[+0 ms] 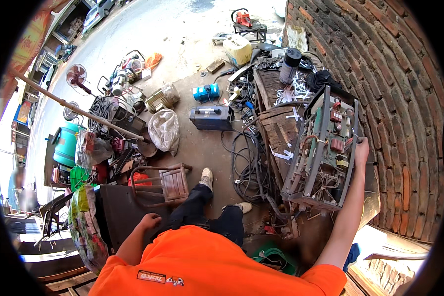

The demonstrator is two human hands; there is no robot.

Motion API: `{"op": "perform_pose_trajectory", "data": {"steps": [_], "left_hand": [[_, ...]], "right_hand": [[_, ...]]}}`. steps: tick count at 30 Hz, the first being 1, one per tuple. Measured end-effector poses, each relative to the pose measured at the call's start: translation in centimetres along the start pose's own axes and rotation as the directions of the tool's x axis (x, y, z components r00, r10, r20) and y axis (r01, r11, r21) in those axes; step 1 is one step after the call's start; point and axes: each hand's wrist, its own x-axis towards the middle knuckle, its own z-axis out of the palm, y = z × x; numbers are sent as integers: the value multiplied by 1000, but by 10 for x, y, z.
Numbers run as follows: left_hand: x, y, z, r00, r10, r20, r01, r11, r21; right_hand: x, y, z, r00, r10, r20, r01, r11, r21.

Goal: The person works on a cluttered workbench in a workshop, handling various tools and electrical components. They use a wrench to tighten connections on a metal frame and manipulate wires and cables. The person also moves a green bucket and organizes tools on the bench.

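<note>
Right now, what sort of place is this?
Likely a small roadside repair workshop. An opened electrical unit with its circuit boards exposed sits on a rough wooden bench; a finned motor and coiled cables lie on the floor.

Brick wall (399,123) right; grey floor (192,150); wooden chair (174,185); sunlit road (133,34).

Through my feed, the right hand's (361,152) fingertips are lost against the edge of the opened machine (325,143), so I can't tell how firmly they grip. Its tangled inner wires (323,183) are too fine for me to trace. The orange shirt (207,256) covers part of the green bucket (292,269), and the lower edge crops the shirt.
</note>
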Motion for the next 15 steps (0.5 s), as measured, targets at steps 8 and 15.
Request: {"op": "perform_pose_trajectory", "data": {"steps": [8,15], "left_hand": [[113,50,-51,981,-13,193,-40,963,267],[249,154,-70,964,81,252,-135,969,205]], "right_hand": [[-188,-93,-190,905,303,-298,36,645,764],[-324,-291,-31,917,398,-14,-248,598,762]]}}
